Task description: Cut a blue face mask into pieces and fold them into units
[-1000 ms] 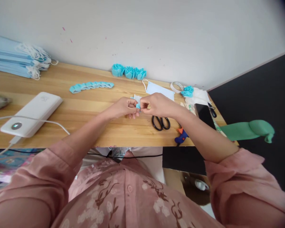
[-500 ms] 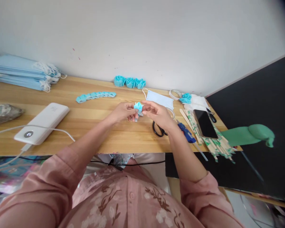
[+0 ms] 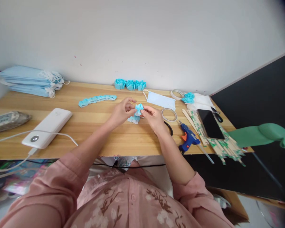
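Note:
A light-blue pleated strip, partly rolled into a small flower point(image 3: 139, 108), is held between my hands above the table, and its loose tail point(image 3: 133, 119) hangs below. My right hand point(image 3: 154, 117) pinches the roll from the right between thumb and fingers. From the left, my left hand point(image 3: 122, 110) has its thumb against the roll's edge, with the index finger lifted and the others curled behind. Another pleated blue strip point(image 3: 97, 99) lies to the left. Three finished blue flowers point(image 3: 130, 84) stand by the wall.
Stacked face masks point(image 3: 30, 79) and a white power bank point(image 3: 47, 128) are on the left. On the right are one mask point(image 3: 161, 100), tape rolls point(image 3: 169, 115), partly hidden black-handled scissors point(image 3: 169, 128), a blue glue gun point(image 3: 188, 136), a phone point(image 3: 210, 123) and wrapped chopsticks point(image 3: 224, 147).
My right fingers have closed onto the roll, while my left index finger has lifted. The roll has turned, showing more of its tail. The view has shifted slightly, uncovering the glue gun.

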Available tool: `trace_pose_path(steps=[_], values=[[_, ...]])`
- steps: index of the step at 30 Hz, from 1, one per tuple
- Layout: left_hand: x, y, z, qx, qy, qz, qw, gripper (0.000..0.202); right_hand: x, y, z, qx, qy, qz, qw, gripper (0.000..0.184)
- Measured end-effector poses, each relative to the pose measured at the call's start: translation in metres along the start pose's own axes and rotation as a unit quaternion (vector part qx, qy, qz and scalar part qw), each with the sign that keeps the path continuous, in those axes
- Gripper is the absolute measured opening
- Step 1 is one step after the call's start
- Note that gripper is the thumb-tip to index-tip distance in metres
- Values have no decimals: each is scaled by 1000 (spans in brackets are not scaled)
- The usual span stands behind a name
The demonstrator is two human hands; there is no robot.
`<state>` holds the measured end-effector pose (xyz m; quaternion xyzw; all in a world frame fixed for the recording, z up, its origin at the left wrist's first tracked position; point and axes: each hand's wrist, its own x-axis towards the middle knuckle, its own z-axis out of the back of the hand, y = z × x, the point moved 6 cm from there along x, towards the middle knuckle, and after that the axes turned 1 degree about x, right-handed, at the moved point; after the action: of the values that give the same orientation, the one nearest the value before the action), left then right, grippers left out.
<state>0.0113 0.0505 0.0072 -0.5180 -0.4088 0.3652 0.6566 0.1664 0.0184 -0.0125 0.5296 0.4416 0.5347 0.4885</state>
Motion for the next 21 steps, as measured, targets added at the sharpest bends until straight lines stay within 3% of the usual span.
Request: trace_pose_path(steps=[6, 15, 21], values=[[1, -4, 2, 78, 24, -63, 995, 16, 0, -6, 3, -15, 13, 9, 1000, 35], [-2, -11, 2, 177, 30, -73, 981, 11, -5, 1, -1, -51, 34, 28, 998, 34], [-1, -17, 0, 243, 64, -81, 965, 10, -5, 3, -4, -49, 40, 29, 998, 31]])
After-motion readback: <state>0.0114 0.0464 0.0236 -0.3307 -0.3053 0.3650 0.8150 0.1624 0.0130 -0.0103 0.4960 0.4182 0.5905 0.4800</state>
